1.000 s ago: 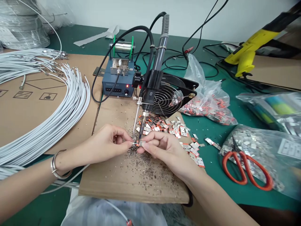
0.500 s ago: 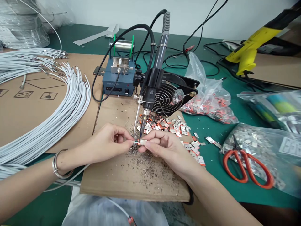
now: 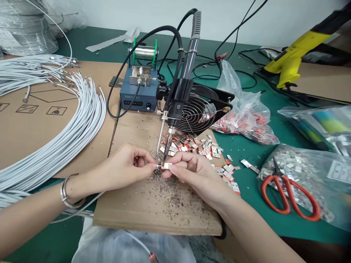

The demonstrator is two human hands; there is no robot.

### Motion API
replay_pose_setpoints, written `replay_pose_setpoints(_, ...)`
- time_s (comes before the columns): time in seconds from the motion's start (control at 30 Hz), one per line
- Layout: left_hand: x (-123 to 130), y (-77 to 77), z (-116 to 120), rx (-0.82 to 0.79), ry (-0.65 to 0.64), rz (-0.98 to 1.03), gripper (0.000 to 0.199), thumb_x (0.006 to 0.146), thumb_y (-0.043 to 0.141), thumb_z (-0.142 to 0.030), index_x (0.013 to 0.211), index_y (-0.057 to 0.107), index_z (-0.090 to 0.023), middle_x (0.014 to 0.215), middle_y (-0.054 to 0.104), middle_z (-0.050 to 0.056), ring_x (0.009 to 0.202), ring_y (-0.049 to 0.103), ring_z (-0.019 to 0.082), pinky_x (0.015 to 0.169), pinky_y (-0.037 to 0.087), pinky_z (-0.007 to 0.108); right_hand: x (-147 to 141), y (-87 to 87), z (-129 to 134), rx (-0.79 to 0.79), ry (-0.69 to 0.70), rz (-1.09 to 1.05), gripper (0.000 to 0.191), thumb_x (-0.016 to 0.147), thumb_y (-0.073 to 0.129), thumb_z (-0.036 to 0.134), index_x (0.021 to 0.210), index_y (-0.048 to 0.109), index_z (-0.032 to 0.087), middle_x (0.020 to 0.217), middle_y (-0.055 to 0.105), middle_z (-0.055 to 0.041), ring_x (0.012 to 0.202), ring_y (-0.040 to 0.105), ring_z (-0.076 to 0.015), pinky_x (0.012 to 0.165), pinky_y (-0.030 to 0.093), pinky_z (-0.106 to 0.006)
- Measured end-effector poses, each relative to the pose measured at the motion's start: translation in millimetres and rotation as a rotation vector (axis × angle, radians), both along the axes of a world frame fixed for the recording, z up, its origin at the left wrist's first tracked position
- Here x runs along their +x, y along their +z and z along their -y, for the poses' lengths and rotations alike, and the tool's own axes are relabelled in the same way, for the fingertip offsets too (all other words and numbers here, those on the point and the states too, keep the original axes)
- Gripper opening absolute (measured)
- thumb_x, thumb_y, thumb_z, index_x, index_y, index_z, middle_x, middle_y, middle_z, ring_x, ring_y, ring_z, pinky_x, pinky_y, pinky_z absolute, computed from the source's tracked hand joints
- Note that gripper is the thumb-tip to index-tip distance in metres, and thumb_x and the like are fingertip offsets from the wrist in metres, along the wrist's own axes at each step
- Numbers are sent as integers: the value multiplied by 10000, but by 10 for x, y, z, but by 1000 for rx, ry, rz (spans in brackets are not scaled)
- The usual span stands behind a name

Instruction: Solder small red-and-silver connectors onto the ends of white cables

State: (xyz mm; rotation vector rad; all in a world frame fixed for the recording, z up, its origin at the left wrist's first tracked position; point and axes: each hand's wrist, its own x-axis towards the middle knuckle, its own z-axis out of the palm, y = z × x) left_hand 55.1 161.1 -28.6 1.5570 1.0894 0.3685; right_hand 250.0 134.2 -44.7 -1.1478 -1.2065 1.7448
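Between thumb and finger, my left hand point(image 3: 134, 168) pinches the stripped end of a white cable point(image 3: 91, 201), which trails back under my wrist. My right hand point(image 3: 196, 173) is closed on a small metal USB connector point(image 3: 167, 166) with an orange-red part at its wire end. Thin coloured wires meet that end of the connector. Just above the joint is the tip of a clamped soldering iron point(image 3: 166, 151), pointing down. A thin bent solder feed tube point(image 3: 160, 138) comes down beside the tip. Whether the tip touches the wires I cannot tell.
Loose USB connectors point(image 3: 214, 149) lie on the cardboard point(image 3: 131, 208) behind my right hand, with dark solder crumbs around. A fan point(image 3: 192, 115) and a blue solder station point(image 3: 137, 96) stand behind. Bundled white cables point(image 3: 85, 120) lie left; red-handled scissors point(image 3: 290, 197) and plastic bags point(image 3: 246, 117) right.
Both hands keep their grips on the cable and connector, with hardly any movement. The whole view has shifted very slightly.
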Motion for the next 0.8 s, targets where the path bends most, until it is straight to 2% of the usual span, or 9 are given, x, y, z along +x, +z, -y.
replay_pose_setpoints(0.13, -4, -20, -1, 14, -12, -5, 175, 770, 565, -288, 784, 659, -140, 534, 454, -45, 475, 356, 61, 420, 254, 166, -12, 8, -1, 11, -2, 45, 233, 722, 707, 368, 749, 602, 162, 671, 695, -56, 484, 528, -104, 447, 330, -223)
replay_pose_setpoints(0.47, -16, -75, 6, 99, -34, -41, 170, 778, 542, -253, 799, 665, -138, 527, 450, -39, 476, 360, 65, 420, 257, 171, -11, 3, 9, 37, 5, 87, 199, 745, 682, 332, 775, 587, 160, 703, 699, -64, 560, 594, -119, 495, 389, -220)
replay_pose_setpoints(0.8, -28, -7, 38, 94, -33, -37, 152, 783, 564, -275, 795, 669, -166, 526, 431, -56, 482, 356, 56, 441, 265, 170, 23, -3, 15, 37, 30, 15, 165, 767, 682, 308, 775, 606, 162, 687, 690, -42, 586, 604, -114, 510, 420, -203)
